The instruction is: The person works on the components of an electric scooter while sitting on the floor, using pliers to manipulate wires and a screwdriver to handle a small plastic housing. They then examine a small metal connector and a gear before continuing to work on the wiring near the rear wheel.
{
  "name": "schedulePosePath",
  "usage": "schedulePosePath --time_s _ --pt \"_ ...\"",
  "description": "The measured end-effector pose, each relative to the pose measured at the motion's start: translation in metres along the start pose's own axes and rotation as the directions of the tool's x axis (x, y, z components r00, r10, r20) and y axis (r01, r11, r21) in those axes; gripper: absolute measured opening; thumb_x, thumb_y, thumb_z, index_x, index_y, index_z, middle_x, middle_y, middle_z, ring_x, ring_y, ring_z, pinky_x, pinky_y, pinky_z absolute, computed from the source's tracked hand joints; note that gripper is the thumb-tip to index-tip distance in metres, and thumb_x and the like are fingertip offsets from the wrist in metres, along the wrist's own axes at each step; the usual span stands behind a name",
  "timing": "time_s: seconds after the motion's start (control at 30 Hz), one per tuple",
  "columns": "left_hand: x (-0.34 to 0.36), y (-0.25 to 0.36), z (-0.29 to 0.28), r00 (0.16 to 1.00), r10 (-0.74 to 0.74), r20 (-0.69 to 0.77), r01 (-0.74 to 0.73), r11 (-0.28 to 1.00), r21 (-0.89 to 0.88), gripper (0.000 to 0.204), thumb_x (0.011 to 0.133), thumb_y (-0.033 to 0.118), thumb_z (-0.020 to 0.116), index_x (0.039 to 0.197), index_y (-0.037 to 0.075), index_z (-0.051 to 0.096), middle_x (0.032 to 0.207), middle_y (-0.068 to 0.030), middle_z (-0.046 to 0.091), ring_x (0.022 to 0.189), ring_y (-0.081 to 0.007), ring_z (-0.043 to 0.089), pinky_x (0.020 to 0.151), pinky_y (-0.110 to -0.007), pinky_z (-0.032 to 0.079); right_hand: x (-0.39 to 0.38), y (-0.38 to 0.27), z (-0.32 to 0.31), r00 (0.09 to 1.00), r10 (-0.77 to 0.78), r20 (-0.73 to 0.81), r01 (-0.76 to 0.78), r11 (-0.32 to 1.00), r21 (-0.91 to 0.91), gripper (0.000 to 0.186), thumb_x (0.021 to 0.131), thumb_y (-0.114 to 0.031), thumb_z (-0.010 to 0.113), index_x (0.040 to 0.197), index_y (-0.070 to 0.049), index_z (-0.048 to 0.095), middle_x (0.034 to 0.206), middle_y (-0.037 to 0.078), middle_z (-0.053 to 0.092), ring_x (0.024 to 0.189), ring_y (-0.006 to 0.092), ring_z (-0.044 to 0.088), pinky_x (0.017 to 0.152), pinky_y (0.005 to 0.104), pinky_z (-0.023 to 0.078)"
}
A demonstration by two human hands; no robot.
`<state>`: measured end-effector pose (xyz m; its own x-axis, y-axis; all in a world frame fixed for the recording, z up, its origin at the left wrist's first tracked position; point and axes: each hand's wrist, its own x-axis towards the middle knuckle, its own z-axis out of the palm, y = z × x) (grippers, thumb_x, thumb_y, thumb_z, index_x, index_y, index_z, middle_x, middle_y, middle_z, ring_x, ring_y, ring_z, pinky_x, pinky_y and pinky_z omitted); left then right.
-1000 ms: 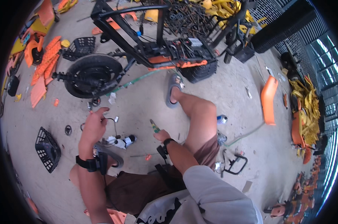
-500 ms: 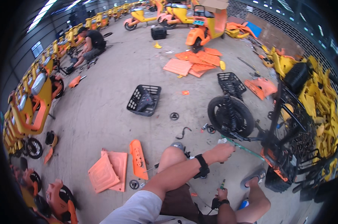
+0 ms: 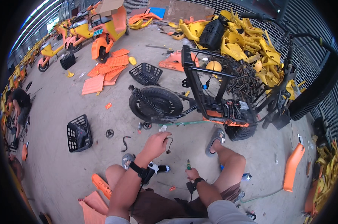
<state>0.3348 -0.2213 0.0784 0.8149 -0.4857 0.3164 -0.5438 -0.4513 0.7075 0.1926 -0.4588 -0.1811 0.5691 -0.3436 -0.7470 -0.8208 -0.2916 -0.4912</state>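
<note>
Head view: from where I stand, the person's left hand (image 3: 155, 145) keeps narrow fingers pinched on a thin dark cable (image 3: 168, 151), its end dangling above the floor (image 3: 247, 201). Lower and to that side's right, the right hand (image 3: 192, 174) is wrapped around a green tool (image 3: 188, 164), tip pointing away from the body; its exact kind I can't tell. A white-and-black part (image 3: 158, 168) sits near the left wrist. Beyond the hands, a wheel (image 3: 162, 104) lies beside a black frame (image 3: 201, 93), and a black basket (image 3: 72, 138) rests off left.
</note>
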Motion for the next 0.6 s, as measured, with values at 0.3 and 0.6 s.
schedulePosePath --time_s 0.3,0.6 --pt "-0.003 0.011 0.001 0.971 -0.072 0.227 0.038 0.988 0.152 0.027 0.078 0.002 0.059 0.105 0.002 0.063 0.096 -0.0195 0.065 0.084 -0.0362 0.063 0.076 -0.041 0.050 -0.010 0.009 0.010 0.998 0.037 0.045 -0.040 0.997 0.071 0.036 0.081 -0.029 0.061 0.104 -0.003 0.058 0.083 0.009 0.063 0.060 0.0203 0.065 0.051 0.0321 0.053" --pt "0.001 0.008 -0.003 0.969 -0.072 0.234 0.054 0.995 0.084 0.023 0.079 0.005 0.059 0.101 0.002 0.064 0.090 -0.0197 0.066 0.083 -0.0368 0.063 0.075 -0.043 0.050 -0.012 -0.003 0.006 0.999 0.033 -0.004 -0.033 0.999 0.013 0.032 0.079 -0.033 0.056 0.091 -0.004 0.062 0.075 0.011 0.065 0.060 0.0209 0.065 0.054 0.0332 0.052"
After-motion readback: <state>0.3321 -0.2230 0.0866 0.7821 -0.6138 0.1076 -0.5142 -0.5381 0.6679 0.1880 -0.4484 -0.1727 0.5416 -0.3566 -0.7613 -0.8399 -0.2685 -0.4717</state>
